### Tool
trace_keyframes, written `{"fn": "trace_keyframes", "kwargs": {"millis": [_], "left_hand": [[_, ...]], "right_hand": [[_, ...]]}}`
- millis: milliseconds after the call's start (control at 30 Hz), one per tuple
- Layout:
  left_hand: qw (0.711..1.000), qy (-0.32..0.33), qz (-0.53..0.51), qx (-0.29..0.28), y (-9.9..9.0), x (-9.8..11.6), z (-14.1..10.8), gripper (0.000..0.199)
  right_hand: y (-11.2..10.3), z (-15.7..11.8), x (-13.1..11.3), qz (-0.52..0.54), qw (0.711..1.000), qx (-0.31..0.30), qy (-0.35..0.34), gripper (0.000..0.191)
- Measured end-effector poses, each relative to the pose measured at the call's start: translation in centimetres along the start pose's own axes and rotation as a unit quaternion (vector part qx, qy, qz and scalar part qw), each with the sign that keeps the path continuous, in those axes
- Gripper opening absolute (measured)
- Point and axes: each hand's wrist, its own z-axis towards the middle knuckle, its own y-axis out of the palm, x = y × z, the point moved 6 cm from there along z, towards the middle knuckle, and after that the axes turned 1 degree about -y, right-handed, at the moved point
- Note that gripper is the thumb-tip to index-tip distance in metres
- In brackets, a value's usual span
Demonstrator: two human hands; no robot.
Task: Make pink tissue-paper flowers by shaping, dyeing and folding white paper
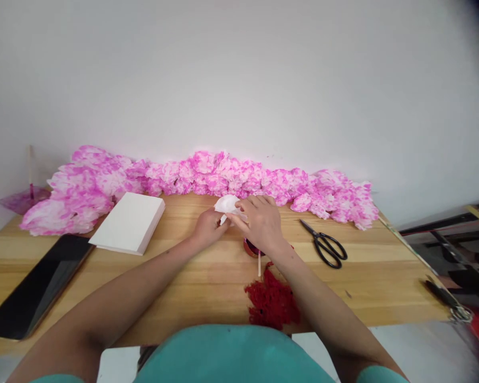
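Observation:
A small bundle of thin white paper (226, 203), tissue-like, is held up between both hands over the middle of the table. My left hand (208, 227) is closed round its lower part. From the right, my right hand (262, 218) pinches its edge between thumb and fingers. Partly hidden beneath my right hand is a small round dish (248, 248) with dark contents, a pale stick (259, 266) poking out toward me. Nearer my body lies a ragged dark red patch (270, 298) on the wood; its material is unclear.
Pink-and-white ruffled paper flowers (217, 173) line the wall. Black-handled scissors (328, 247) lie at right. To the left are a thick white paper stack (125, 221), a black flat panel (43, 284) and purple mesh (22, 202). A black-handled metal tool (449, 301) rests at the right edge.

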Motion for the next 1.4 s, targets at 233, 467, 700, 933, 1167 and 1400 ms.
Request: {"fn": "trace_keyframes", "kwargs": {"millis": [233, 467, 700, 933, 1167, 1400], "left_hand": [[0.998, 0.008, 0.062, 0.031, -0.7, 0.5, 0.0, 0.046], [1.0, 0.006, 0.017, 0.017, -0.7, 0.5, -0.2, 0.05], [0.986, -0.1, -0.125, 0.04, -1.0, -0.6, -0.2, 0.055], [0.972, -0.134, -0.181, 0.066, -1.5, -1.0, -0.2, 0.058], [0.981, -0.113, -0.158, 0.007, -0.6, -0.9, -0.3, 0.055], [0.973, -0.129, -0.191, 0.001, -0.2, -1.1, -0.2, 0.039]], "right_hand": [[1.2, -1.1, 0.4, 0.073, 0.996, 0.047, 0.004, 0.023], [1.7, -1.5, 2.2, 0.176, 0.977, 0.064, 0.098, 0.02], [0.7, -2.0, 4.8, 0.285, 0.928, 0.099, 0.217, 0.026], [0.2, -1.4, 2.1, 0.098, 0.994, 0.043, 0.027, 0.022], [1.2, -1.8, 1.2, 0.083, 0.996, 0.04, -0.009, 0.016], [1.2, -1.8, 2.7, 0.153, 0.984, 0.055, 0.07, 0.02]]}}
